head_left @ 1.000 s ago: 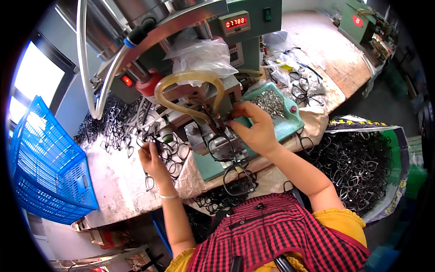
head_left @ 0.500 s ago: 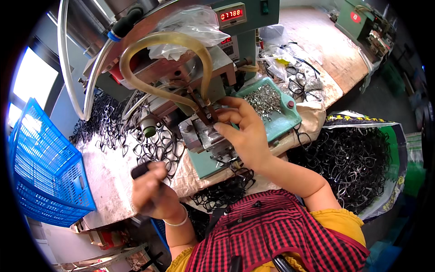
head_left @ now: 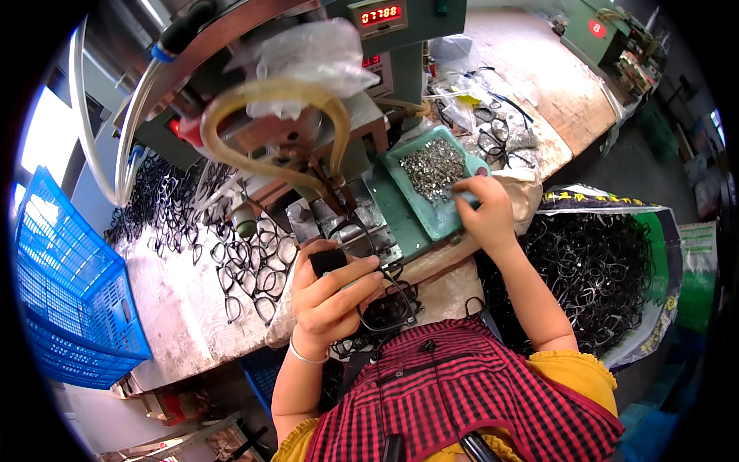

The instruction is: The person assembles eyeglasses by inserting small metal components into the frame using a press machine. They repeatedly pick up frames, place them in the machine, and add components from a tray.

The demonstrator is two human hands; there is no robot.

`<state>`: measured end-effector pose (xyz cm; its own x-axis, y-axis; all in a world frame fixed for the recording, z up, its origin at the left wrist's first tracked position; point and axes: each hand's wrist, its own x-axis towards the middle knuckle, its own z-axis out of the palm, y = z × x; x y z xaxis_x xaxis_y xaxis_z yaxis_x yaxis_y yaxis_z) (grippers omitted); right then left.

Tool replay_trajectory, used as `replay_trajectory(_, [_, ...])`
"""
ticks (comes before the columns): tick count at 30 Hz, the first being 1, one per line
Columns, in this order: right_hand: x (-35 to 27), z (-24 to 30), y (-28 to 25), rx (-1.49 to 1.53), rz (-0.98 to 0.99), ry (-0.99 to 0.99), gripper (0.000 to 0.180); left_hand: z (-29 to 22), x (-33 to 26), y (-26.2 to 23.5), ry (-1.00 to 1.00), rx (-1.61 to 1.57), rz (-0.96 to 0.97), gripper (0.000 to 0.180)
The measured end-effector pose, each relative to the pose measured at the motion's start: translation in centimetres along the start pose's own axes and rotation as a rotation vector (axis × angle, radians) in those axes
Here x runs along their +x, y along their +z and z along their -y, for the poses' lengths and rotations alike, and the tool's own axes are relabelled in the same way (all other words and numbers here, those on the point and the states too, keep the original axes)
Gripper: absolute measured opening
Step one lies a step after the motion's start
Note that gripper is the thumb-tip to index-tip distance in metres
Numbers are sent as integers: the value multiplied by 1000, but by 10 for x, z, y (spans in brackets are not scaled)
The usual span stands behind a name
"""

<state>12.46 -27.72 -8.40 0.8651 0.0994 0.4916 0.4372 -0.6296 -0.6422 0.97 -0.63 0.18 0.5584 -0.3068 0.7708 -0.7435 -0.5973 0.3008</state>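
Observation:
My left hand, with a black cover on one finger, is closed on a black eyeglass frame. One part of the frame reaches up to the metal fixture under the machine's head; the rest hangs toward my apron. My right hand is at the near right side of a green tray, its thumb and fingertips bent together by a heap of small shiny metal parts. Whatever those fingertips pinch is too small to make out.
A bench machine with a yellowish hose and a red digital display rises ahead. Many black eyeglass frames lie left of it. A blue basket stands far left; a sack full of frames stands right.
My left hand has come right and up to the fixture with an eyeglass frame. My right hand has left the fixture and moved right to the tray. The view has shifted slightly.

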Motion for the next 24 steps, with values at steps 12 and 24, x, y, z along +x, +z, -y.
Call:
replay_trajectory(12, [-5, 6, 23, -193, -105, -58, 11, -27, -83, -12, -91, 372, -232, 26])
replay_trajectory(24, [21, 33, 43, 179, -59, -25, 17, 73, -113, -79, -760, 690, 45, 7])
